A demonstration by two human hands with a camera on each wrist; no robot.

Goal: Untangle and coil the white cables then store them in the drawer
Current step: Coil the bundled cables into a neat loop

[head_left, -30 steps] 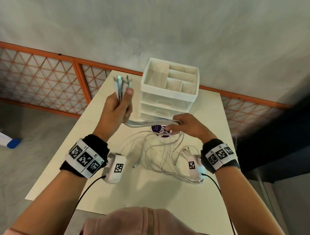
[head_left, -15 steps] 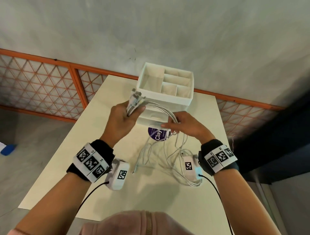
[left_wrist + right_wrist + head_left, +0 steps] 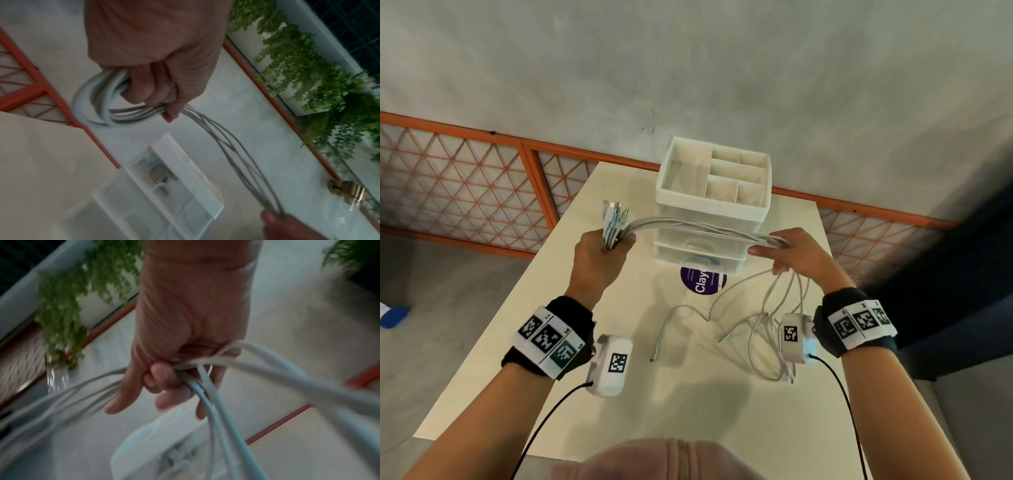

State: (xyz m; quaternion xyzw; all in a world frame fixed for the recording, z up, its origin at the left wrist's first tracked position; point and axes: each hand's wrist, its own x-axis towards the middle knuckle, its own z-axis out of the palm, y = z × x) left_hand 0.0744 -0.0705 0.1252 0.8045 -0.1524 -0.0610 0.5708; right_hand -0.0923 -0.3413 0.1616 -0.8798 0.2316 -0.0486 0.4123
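Aloft, both hands (image 3: 599, 255) (image 3: 796, 255) gripping cables (image 3: 688, 226)

Cream table (image 3: 524, 370) bears drawer unit (image 3: 709, 236), sticker (image 3: 700, 286), cable ends (image 3: 756, 346).

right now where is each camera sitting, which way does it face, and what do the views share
Head: worn on the head, looking down at the table, drawer unit, both forearms and hands.
Left wrist: looks along the left hand gripping the white cables.
Right wrist: looks along the right hand holding the cables.
Shared: all show the cables and the drawer unit; the left-wrist view also catches the right hand.
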